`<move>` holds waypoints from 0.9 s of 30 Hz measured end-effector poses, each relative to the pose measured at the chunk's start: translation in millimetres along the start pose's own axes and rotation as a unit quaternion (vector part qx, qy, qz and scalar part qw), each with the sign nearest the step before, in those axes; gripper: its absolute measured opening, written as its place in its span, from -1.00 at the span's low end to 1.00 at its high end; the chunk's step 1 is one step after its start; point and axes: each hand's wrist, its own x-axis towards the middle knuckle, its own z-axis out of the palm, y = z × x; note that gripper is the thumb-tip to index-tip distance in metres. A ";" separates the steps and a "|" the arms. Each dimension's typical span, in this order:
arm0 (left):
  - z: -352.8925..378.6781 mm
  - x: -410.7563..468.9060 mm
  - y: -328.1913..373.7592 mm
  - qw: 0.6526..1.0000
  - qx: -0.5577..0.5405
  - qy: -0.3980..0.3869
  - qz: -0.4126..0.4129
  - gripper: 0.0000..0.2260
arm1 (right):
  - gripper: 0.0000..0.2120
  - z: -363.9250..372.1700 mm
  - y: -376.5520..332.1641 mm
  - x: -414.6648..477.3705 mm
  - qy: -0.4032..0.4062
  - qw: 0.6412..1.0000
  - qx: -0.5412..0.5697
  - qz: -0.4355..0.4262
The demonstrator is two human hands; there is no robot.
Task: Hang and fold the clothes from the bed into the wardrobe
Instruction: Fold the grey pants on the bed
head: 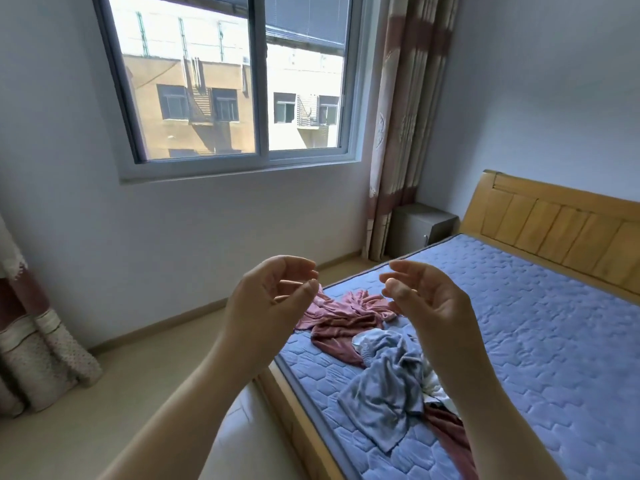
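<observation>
A crumpled pink garment (343, 317) lies near the corner of the blue quilted mattress (536, 334). Closer to me lies a rumpled grey-blue garment (388, 386), with some white cloth (434, 386) and a dark red piece (450, 434) beside it. My left hand (273, 296) and my right hand (422, 296) are raised in front of me above the clothes, palms facing each other, fingers loosely curled. Neither hand holds or touches anything. No wardrobe is in view.
The wooden bed frame has a headboard (561, 233) at the right. A grey bedside cabinet (419, 226) stands in the corner under a curtain (405, 116). A window (235, 81) fills the far wall. Rolled bedding (41, 362) leans at the left on the beige floor (138, 393).
</observation>
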 end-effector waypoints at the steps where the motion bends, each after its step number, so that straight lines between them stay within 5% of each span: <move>1: 0.2 12.0 -7.7 1.000 -0.010 -0.009 -0.004 -0.87 | -0.84 4.1 5.1 6.7 0.005 1.000 -0.007 0.005; 27: 152.7 298.2 -165.2 0.974 -0.075 -0.209 -0.041 -0.86 | -0.86 -25.4 169.0 228.9 0.191 0.975 -0.068 0.095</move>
